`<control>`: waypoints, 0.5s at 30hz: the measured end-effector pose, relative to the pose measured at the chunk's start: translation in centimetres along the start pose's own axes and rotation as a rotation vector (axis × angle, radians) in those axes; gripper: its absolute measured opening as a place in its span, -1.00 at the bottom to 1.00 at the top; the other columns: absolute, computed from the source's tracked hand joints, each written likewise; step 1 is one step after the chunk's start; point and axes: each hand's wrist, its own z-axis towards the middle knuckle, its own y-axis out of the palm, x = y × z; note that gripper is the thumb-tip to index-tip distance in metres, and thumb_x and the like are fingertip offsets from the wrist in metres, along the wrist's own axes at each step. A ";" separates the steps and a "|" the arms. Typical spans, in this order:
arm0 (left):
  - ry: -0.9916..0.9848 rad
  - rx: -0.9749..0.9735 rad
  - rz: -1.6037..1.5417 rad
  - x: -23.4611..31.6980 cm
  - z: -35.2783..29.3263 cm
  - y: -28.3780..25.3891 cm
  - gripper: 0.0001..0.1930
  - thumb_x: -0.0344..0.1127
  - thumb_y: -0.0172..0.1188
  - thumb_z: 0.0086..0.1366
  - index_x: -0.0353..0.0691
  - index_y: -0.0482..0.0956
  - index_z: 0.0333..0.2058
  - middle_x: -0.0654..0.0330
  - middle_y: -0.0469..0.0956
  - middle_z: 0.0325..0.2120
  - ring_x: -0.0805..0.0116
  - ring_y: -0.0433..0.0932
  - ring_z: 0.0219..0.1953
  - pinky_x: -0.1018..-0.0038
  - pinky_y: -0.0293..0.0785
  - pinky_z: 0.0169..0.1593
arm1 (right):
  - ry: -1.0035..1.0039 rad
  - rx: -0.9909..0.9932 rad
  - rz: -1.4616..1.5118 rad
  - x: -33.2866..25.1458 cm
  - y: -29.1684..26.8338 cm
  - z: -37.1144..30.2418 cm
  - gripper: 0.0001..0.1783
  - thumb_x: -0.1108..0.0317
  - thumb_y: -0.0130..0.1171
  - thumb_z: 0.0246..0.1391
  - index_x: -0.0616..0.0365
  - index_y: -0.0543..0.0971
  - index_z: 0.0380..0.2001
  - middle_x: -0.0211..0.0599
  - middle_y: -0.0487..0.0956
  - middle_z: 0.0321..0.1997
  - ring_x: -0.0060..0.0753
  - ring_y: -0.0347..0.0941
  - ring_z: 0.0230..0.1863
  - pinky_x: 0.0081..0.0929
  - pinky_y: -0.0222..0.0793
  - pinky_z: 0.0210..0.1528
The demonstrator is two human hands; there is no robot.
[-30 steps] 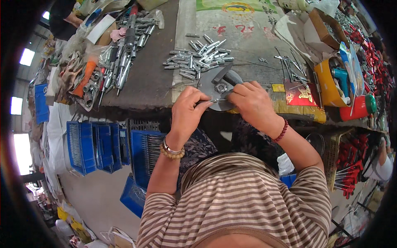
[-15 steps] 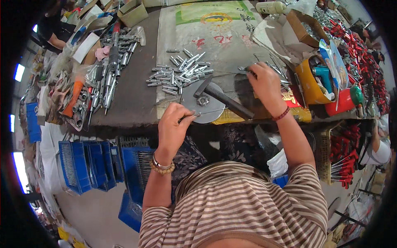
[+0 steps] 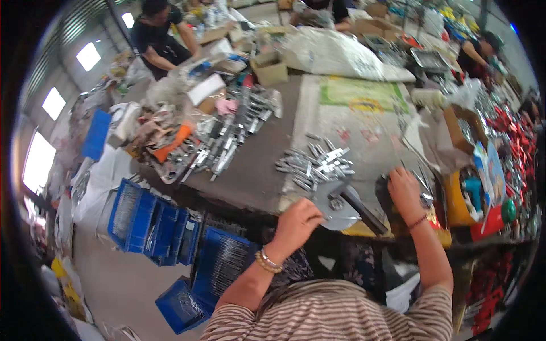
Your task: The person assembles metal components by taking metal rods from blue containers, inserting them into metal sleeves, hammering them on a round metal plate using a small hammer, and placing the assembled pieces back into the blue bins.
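Here, both hands (image 3: 298, 226) (image 3: 405, 194) curl, contents unclear, above a cluttered workbench (image 3: 259, 184) in a windowed hall (image 3: 71, 79).

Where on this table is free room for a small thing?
Dark tabletop lies bare between the tool heap and the metal pieces; the sack has room beyond these pieces. It is crowded on the disc, under the hammer, and around the yellow tub.

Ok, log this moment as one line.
left hand: at left edge of disc | right hand: right of hammer | hammer: lying across disc | metal pieces: heaped beyond disc
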 end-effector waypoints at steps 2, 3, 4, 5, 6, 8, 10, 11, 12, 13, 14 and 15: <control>0.030 0.011 0.022 0.0 -0.3 -0.3 -0.87 -0.36 0.41 0.19 -0.22 0.70 -0.30 0.18 0.56 -0.30 0.16 0.60 -0.22 0.34 0.51 -0.13 | 0.047 0.013 0.050 -0.4 0.1 -0.3 -0.93 0.46 0.26 -0.02 0.13 0.55 -0.44 -0.18 0.54 -0.32 0.00 0.56 -0.23 -0.12 0.52 -0.19; 0.027 0.043 0.044 -0.1 -0.3 -0.4 -0.87 -0.36 0.41 0.19 -0.22 0.70 -0.30 0.18 0.56 -0.30 0.16 0.60 -0.22 0.34 0.51 -0.13 | 0.019 0.033 0.067 -1.3 -0.3 0.0 -0.93 0.46 0.26 -0.02 0.13 0.55 -0.44 -0.18 0.54 -0.32 0.00 0.56 -0.23 -0.12 0.52 -0.19; 0.038 0.046 0.048 -0.2 -0.6 -0.4 -0.88 -0.36 0.41 0.19 -0.22 0.71 -0.30 0.18 0.56 -0.30 0.16 0.60 -0.22 0.32 0.52 -0.13 | 0.057 -0.008 0.162 -2.1 -1.2 0.2 -0.91 0.47 0.27 -0.02 0.16 0.54 -0.43 -0.14 0.54 -0.31 0.05 0.55 -0.22 -0.09 0.50 -0.19; 0.047 0.046 0.050 -0.4 -0.6 -0.5 -0.88 -0.36 0.41 0.19 -0.21 0.71 -0.30 0.19 0.56 -0.30 0.17 0.60 -0.22 0.31 0.52 -0.12 | 0.096 -0.056 0.255 -2.8 -2.0 0.4 -0.89 0.48 0.29 -0.03 0.18 0.54 -0.42 -0.11 0.55 -0.30 0.10 0.54 -0.22 -0.06 0.49 -0.19; 0.043 0.066 0.060 -0.2 -0.6 -0.4 -0.88 -0.36 0.41 0.19 -0.21 0.71 -0.30 0.19 0.56 -0.30 0.17 0.60 -0.22 0.31 0.52 -0.12 | 0.076 -0.049 0.264 -3.6 -3.0 0.5 -0.89 0.48 0.29 -0.03 0.18 0.54 -0.42 -0.11 0.55 -0.30 0.10 0.54 -0.22 -0.06 0.49 -0.19; 0.045 0.048 0.055 -0.3 -0.4 -0.4 -0.88 -0.35 0.41 0.19 -0.21 0.71 -0.30 0.19 0.56 -0.31 0.16 0.61 -0.22 0.30 0.52 -0.12 | 0.011 -0.124 0.501 -6.0 -4.6 0.9 -0.82 0.49 0.31 -0.04 0.20 0.53 -0.34 -0.05 0.54 -0.30 0.17 0.52 -0.22 0.00 0.45 -0.20; 0.060 0.060 0.039 -0.3 -0.1 -0.4 -0.87 -0.36 0.41 0.19 -0.21 0.71 -0.29 0.18 0.55 -0.31 0.15 0.60 -0.20 0.30 0.52 -0.12 | -0.089 -0.126 0.550 -8.6 -5.8 1.4 -0.79 0.52 0.29 -0.04 0.16 0.54 -0.29 -0.06 0.53 -0.32 0.15 0.52 -0.23 -0.01 0.45 -0.20; 0.070 0.060 0.047 -0.3 0.0 -0.4 -0.88 -0.37 0.40 0.19 -0.21 0.70 -0.30 0.17 0.55 -0.31 0.13 0.60 -0.20 0.29 0.52 -0.12 | -0.142 -0.138 0.546 -9.9 -5.8 1.2 -0.78 0.54 0.26 -0.04 0.16 0.53 -0.27 -0.07 0.53 -0.33 0.15 0.52 -0.23 -0.02 0.45 -0.21; 0.079 0.061 0.054 -0.3 0.0 -0.4 -0.90 -0.39 0.39 0.20 -0.22 0.69 -0.31 0.16 0.54 -0.31 0.12 0.60 -0.19 0.28 0.52 -0.12 | -0.195 -0.149 0.542 -11.2 -6.0 1.2 -0.77 0.56 0.24 -0.03 0.15 0.53 -0.25 -0.07 0.53 -0.33 0.15 0.51 -0.24 -0.03 0.46 -0.21; 0.080 0.069 0.059 -0.5 0.0 -0.2 -0.90 -0.39 0.39 0.20 -0.22 0.69 -0.31 0.16 0.54 -0.31 0.12 0.60 -0.19 0.28 0.52 -0.12 | -0.203 -0.145 0.544 -12.4 -5.9 1.1 -0.77 0.56 0.24 -0.03 0.15 0.53 -0.25 -0.07 0.53 -0.33 0.15 0.51 -0.24 -0.03 0.46 -0.21; 0.068 0.067 0.090 -0.7 -0.1 0.0 -0.92 -0.41 0.37 0.21 -0.22 0.68 -0.31 0.15 0.54 -0.31 0.10 0.59 -0.19 0.26 0.52 -0.11 | -0.241 -0.159 0.551 -13.5 -5.8 1.1 -0.78 0.57 0.22 -0.02 0.16 0.52 -0.26 -0.07 0.53 -0.34 0.14 0.51 -0.24 -0.03 0.46 -0.21; 0.057 0.061 0.118 -0.6 -0.1 -0.1 -0.93 -0.44 0.34 0.21 -0.22 0.67 -0.31 0.14 0.53 -0.31 0.08 0.59 -0.19 0.25 0.51 -0.11 | -0.274 -0.174 0.556 -14.4 -5.7 1.1 -0.79 0.58 0.20 -0.01 0.17 0.50 -0.26 -0.08 0.53 -0.34 0.14 0.51 -0.24 -0.04 0.46 -0.22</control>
